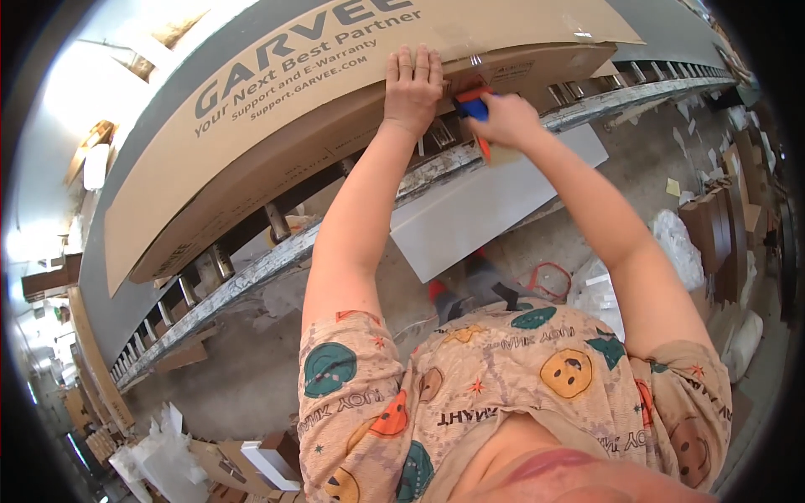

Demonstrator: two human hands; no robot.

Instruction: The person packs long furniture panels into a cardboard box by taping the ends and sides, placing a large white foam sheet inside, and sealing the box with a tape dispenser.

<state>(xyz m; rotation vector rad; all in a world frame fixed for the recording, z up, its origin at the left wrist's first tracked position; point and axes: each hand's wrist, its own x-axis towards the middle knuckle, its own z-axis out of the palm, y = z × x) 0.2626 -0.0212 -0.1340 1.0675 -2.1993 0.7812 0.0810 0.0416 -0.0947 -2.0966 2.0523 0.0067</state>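
A long brown cardboard carton (277, 126) with dark printing lies on a roller conveyor in front of me. My left hand (412, 90) rests flat on its top near the close edge, fingers stretched out and side by side. My right hand (513, 122) is closed around a blue and red tape dispenser (473, 106), held against the carton's near side and slightly blurred. Clear tape (475, 60) shines at the carton's edge just above the dispenser. The dispenser's lower end is partly hidden behind my right hand.
Metal rollers (277, 222) and a worn conveyor rail (239, 281) run along the carton's near side. Below the rail is a pale grey-white panel (495, 210). Plastic wrapping (676, 248) and brown boxes (713, 222) are piled at right; more cardboard (226, 465) lies at lower left.
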